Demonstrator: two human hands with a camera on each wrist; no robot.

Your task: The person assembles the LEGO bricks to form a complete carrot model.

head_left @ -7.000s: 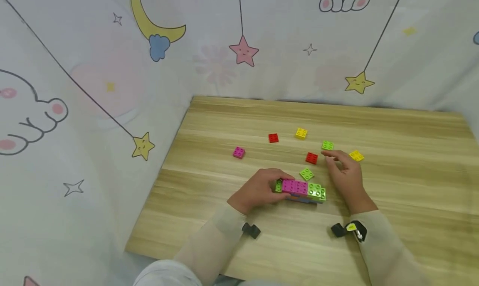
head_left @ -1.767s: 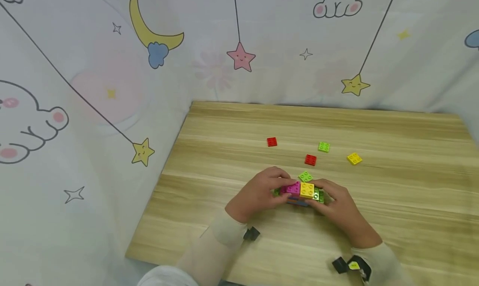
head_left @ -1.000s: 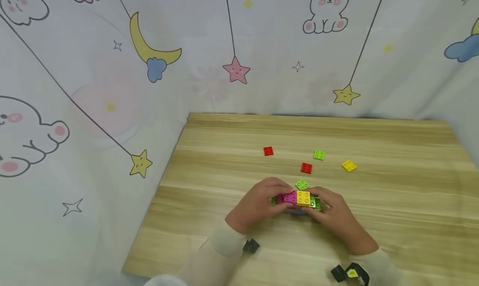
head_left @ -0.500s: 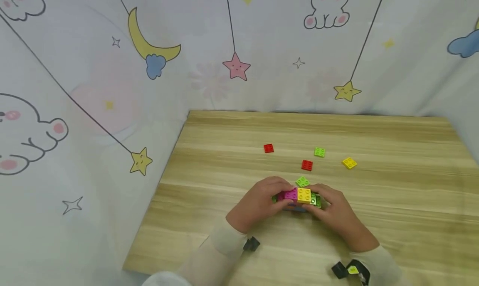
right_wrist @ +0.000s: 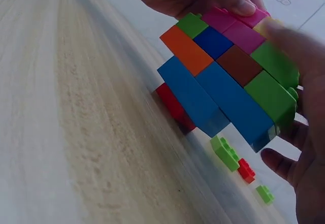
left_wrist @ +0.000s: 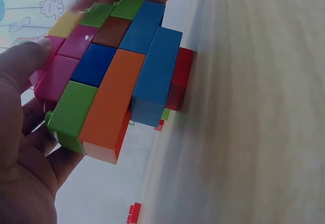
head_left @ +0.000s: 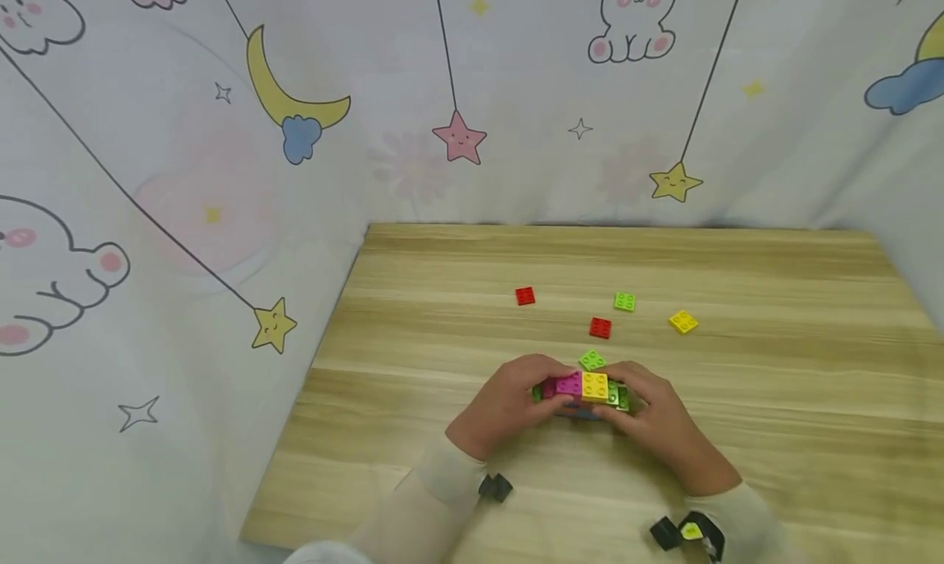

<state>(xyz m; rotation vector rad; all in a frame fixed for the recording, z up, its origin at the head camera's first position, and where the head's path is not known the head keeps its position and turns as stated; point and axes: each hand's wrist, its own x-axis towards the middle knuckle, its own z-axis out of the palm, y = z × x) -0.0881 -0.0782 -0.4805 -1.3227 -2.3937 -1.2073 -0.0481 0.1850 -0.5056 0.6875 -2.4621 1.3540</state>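
Both hands hold a stack of toy building bricks [left_wrist: 109, 56] from opposite ends, low over the wooden table. It widens upward from a red brick [right_wrist: 174, 107] through long blue and orange bricks to green, brown, dark blue and magenta ones. On top sit a magenta brick [head_left: 569, 384] and a yellow brick [head_left: 594, 386], side by side. My left hand [head_left: 509, 404] has its thumb against the top magenta brick, fingers behind the stack. My right hand [head_left: 664, 420] grips the other end, thumb at the yellow brick. The stack's far side is hidden in both wrist views.
Loose flat bricks lie beyond the stack on the wooden table [head_left: 442, 302]: two red ones, one farther left [head_left: 525, 296]; a yellow one [head_left: 683, 322]; and two green ones, the nearer [head_left: 592, 360] just behind the stack. A printed curtain [head_left: 531, 170] hangs behind the table.
Since the earliest frame, a loose magenta and a loose yellow brick have left the table, and such bricks now top the stack. My right hand came to the stack; lately both hands hold nearly still.
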